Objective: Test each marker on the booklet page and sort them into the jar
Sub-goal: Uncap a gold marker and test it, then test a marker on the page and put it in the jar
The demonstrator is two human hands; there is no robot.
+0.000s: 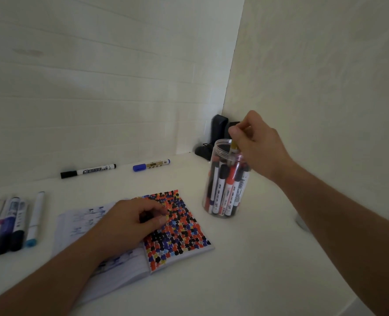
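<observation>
Marker [233, 147] is pinched upright at its top by the right hand [257, 137], with its lower end inside the jar [225, 179] mouth. The sorting step is judged to be in hand. The booklet [177, 224] is pressed flat on the desk [257, 258] by the left hand [129, 220], fingers curled, nothing visibly held. Release is called for next, then another marker [151, 165] is to be fetched.

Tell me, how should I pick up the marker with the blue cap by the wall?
Take the blue-capped marker by the middle of its barrel, coming straight down from above with your fingers pinching across its narrow width. It lies flat on the table, nearly parallel to the wall, with bare space around it. The black-capped marker lies well apart to its left.
</observation>
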